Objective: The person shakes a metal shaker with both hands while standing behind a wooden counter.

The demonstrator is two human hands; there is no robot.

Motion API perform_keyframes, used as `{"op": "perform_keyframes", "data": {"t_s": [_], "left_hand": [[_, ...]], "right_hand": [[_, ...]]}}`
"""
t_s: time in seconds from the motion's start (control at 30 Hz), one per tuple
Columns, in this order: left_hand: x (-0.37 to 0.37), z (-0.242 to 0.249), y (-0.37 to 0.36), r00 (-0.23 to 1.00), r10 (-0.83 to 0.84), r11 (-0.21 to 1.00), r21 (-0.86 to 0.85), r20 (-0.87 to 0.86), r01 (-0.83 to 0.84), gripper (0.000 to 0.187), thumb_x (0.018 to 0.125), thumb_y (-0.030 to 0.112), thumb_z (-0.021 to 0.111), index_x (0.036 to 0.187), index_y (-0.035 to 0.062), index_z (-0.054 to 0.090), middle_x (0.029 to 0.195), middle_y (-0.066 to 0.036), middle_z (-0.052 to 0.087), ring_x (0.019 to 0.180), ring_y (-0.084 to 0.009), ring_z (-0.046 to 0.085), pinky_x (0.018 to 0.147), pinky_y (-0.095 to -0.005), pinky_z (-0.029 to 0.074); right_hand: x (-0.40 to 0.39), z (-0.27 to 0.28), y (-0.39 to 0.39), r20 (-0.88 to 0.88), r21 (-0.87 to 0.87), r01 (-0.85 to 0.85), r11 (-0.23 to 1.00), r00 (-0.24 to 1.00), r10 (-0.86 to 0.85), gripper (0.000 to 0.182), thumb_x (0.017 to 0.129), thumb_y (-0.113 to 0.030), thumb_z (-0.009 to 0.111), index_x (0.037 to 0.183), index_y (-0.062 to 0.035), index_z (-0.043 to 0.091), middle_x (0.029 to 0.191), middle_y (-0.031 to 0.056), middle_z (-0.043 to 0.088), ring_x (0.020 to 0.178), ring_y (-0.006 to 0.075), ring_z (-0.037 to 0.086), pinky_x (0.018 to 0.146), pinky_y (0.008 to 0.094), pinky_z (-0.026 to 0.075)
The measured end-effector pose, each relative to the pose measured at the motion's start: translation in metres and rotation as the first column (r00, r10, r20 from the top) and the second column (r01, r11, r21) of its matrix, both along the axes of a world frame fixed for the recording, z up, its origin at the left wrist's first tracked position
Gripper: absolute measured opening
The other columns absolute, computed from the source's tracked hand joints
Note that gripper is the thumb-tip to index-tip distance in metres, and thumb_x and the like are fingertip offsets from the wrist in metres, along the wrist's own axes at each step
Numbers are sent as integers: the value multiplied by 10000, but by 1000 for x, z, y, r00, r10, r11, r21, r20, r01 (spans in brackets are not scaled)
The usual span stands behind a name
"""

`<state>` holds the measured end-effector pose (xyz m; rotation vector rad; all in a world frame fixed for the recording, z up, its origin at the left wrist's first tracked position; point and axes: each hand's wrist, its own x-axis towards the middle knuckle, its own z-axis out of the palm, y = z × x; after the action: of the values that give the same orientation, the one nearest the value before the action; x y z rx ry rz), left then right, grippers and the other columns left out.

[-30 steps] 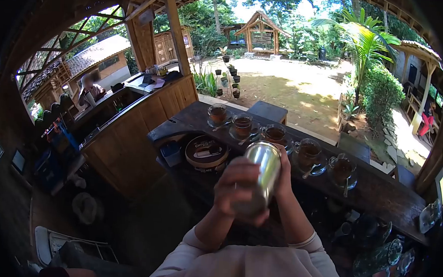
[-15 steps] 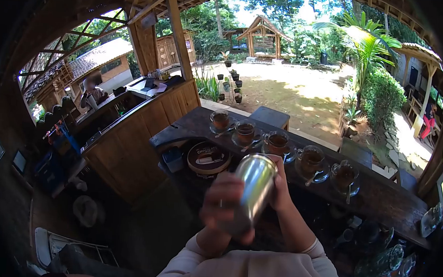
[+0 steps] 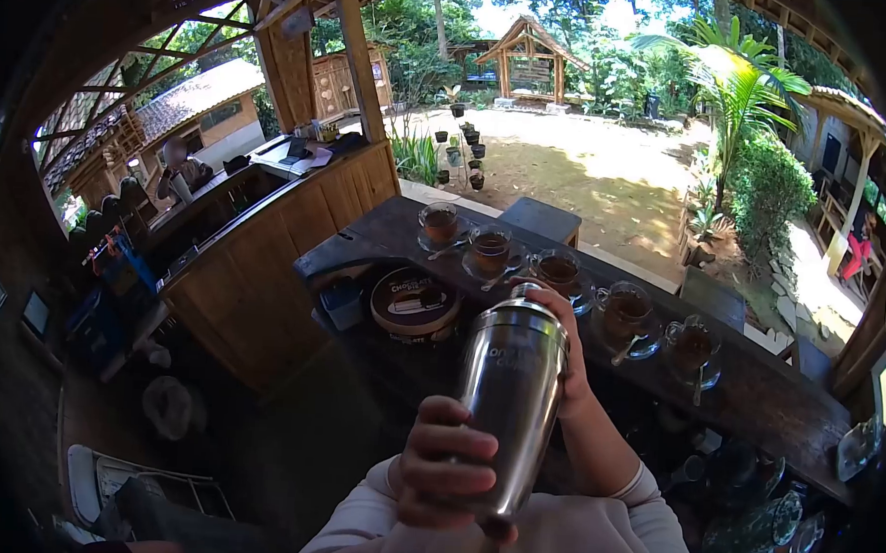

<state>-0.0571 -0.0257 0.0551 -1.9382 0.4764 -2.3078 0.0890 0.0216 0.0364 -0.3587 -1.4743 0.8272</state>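
Note:
A shiny steel cocktail shaker [image 3: 517, 391] is held between both hands in front of my chest, its capped end tilted away from me. My left hand [image 3: 445, 465] wraps around its lower body from the left, fingers curled on the metal. On the upper right side, my right hand [image 3: 572, 338] grips the shaker near its cap. Faint lettering shows below the lid seam. Beyond the shaker, several glass cups [image 3: 489, 251] of brown drink stand on saucers in a row, most with a visible spoon.
The dark wooden counter [image 3: 766, 414] runs diagonally ahead. A round tin [image 3: 413, 305] and a blue container [image 3: 341, 303] sit at the left. Glassware [image 3: 750, 533] is at lower right. A person [image 3: 180, 175] is behind the wooden bar [image 3: 284, 258]. Stools [image 3: 541, 220] stand beyond the counter.
The shaker has changed its tilt, showing more of its length and its cap. My left hand has moved slightly lower and looks less blurred. Both hands stay closed around the shaker.

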Motion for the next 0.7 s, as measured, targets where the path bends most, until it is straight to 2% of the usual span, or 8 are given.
{"op": "perform_keyframes", "data": {"t_s": [0.1, 0.13, 0.2, 0.27, 0.33, 0.4, 0.53, 0.7], "left_hand": [[25, -9, 45, 994, 80, 959, -268, -68, -95, 514, 722, 292, 719, 1082, 129, 390, 1100, -153, 527, 1024, -290, 527, 891, -418, 400], [31, -8, 55, 985, 94, 832, -532, -143, -157, 485, 717, 230, 692, 1058, 82, 380, 1069, -206, 539, 1015, -303, 527, 886, -439, 408], [24, -5, 55, 998, 67, 774, -630, -18, -64, 487, 734, 266, 705, 1033, 76, 370, 1080, -201, 532, 1014, -295, 523, 885, -450, 409], [16, 4, 28, 991, -45, 949, -305, 127, 82, 542, 689, 322, 763, 1048, 141, 400, 1108, -125, 524, 1013, -266, 543, 861, -433, 429], [-4, 8, 8, 998, 56, 998, -11, -41, -57, 548, 664, 358, 783, 1041, 192, 421, 1113, -77, 519, 1023, -289, 548, 868, -459, 425], [-6, 3, 2, 980, 65, 982, -164, -189, -97, 522, 654, 336, 785, 1022, 210, 437, 1105, -50, 538, 1021, -308, 557, 873, -465, 429], [22, -18, 53, 995, 15, 837, -544, -96, -65, 575, 698, 428, 752, 1058, 162, 392, 1038, -116, 533, 973, -319, 551, 833, -484, 436], [6, -2, -18, 1000, -21, 999, 47, 17, 21, 463, 669, 322, 794, 971, 239, 453, 998, 76, 570, 960, -172, 595, 853, -432, 439]], "right_hand": [[21, -15, 35, -99, -338, -207, 918, 978, 184, 712, 834, -514, 502, 1291, 15, 367, 1189, 132, 492, 1107, 208, 475, 948, 315, 360], [21, -12, 47, -130, -410, -154, 899, 985, 110, 620, 873, -441, 479, 1292, 3, 374, 1184, 122, 502, 1106, 187, 473, 943, 304, 368], [28, -14, 32, 64, -340, 16, 940, 998, 6, 652, 856, -442, 505, 1300, 12, 355, 1205, 133, 483, 1139, 199, 445, 973, 319, 336], [11, 13, 8, 162, -42, -78, 996, 983, 83, 727, 820, -467, 547, 1311, 23, 329, 1248, 150, 441, 1188, 225, 397, 1011, 339, 284], [-3, 20, 0, 99, 92, -157, 983, 984, 148, 867, 753, -603, 546, 1305, 29, 328, 1305, 171, 382, 1231, 249, 350, 1031, 352, 243], [0, 0, 16, 41, 114, -67, 991, 997, 63, 843, 768, -615, 511, 1286, 30, 349, 1293, 171, 399, 1212, 248, 378, 1019, 353, 264], [13, -28, 34, -48, -311, 42, 949, 997, -60, 701, 819, -536, 460, 1243, 19, 393, 1203, 150, 459, 1128, 231, 436, 992, 340, 303], [-3, 16, -20, 29, 223, 29, 974, 999, -37, 780, 754, -611, 518, 1242, -8, 428, 1333, 233, 314, 1266, 311, 295, 1036, 419, 221]]}}
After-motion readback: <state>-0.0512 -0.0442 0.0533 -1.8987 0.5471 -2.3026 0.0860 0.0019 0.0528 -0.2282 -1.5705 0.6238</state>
